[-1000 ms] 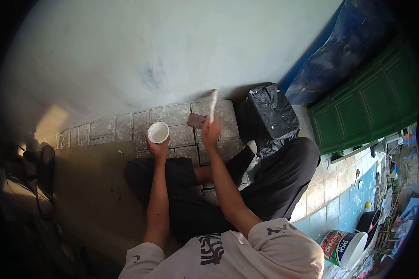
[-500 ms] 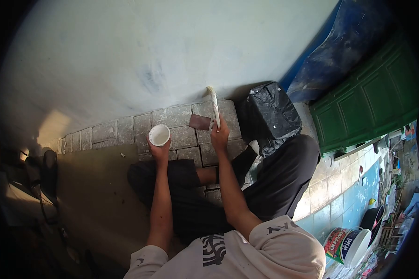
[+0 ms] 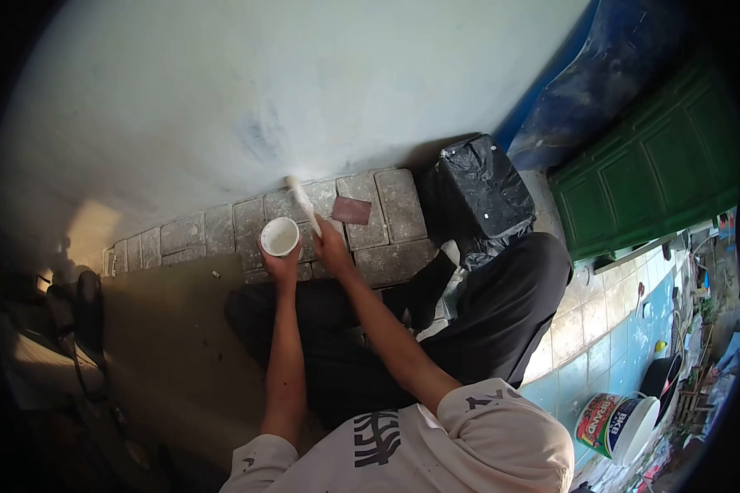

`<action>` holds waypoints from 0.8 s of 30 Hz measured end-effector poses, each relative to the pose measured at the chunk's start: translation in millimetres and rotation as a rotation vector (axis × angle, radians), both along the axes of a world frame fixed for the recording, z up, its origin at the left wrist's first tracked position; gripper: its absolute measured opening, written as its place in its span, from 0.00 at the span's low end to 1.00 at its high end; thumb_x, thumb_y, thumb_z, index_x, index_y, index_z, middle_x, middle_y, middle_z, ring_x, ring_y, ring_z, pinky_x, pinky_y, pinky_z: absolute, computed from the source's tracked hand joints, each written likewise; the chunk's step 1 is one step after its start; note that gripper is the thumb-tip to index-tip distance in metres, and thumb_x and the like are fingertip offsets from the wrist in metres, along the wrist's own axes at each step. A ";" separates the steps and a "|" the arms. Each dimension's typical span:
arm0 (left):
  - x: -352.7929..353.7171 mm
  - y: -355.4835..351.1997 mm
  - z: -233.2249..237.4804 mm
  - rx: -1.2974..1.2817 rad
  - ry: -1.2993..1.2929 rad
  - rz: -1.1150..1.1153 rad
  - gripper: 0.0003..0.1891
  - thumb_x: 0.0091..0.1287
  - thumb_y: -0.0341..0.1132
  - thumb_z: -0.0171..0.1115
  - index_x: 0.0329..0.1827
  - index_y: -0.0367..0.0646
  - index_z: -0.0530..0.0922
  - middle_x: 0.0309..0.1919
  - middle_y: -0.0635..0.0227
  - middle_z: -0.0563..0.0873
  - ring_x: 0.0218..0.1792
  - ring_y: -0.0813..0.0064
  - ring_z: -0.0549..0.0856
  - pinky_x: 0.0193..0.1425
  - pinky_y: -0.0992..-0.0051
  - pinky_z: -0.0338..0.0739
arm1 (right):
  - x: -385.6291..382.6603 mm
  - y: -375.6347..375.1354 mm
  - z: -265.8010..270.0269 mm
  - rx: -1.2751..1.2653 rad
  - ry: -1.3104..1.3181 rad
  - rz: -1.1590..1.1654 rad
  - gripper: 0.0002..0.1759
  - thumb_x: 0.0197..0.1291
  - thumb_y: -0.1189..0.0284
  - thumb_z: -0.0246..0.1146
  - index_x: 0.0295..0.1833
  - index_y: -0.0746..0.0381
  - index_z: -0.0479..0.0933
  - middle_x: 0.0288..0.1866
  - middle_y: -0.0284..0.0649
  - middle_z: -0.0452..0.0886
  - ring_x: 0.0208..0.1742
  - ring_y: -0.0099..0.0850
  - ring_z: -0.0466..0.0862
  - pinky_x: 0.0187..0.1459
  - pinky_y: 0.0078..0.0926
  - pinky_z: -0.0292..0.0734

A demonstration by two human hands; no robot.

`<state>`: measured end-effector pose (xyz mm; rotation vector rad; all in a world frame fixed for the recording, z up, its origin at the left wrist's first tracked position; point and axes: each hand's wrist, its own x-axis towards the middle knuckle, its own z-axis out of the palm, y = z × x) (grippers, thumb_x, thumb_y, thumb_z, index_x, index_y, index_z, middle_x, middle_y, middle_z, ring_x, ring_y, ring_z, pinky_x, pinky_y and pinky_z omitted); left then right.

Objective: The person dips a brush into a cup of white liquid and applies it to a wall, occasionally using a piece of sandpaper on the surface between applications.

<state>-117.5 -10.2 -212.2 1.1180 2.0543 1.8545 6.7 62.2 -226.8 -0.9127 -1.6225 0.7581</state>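
Note:
My left hand (image 3: 281,264) is wrapped round a small white cup (image 3: 279,237) with pale contents, held above the paving blocks. Just to its right, my right hand (image 3: 330,245) grips the handle of a paint brush (image 3: 303,200). The brush slants up and left, its bristle end at the foot of the pale wall (image 3: 222,99). A reddish-brown rectangular piece (image 3: 352,210) lies on the paving blocks (image 3: 370,234), right of the brush and apart from my hand.
A block wrapped in black plastic (image 3: 483,193) stands against the wall on the right. Beyond it are a green panel (image 3: 645,172) and a labelled paint bucket (image 3: 625,427). My crossed legs are below my hands; a brownish mat (image 3: 168,329) lies at left.
My right hand and the brush have moved left along the foot of the wall, closer to the cup. My left hand still holds the cup in nearly the same place.

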 end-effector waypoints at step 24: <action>1.5 -5.5 1.1 0.016 -0.028 0.072 0.39 0.55 0.36 0.88 0.67 0.39 0.74 0.59 0.56 0.86 0.60 0.60 0.86 0.66 0.60 0.79 | 66.8 31.0 4.5 -0.195 -0.013 -0.134 0.18 0.72 0.78 0.61 0.65 0.70 0.78 0.47 0.62 0.84 0.49 0.56 0.87 0.49 0.46 0.81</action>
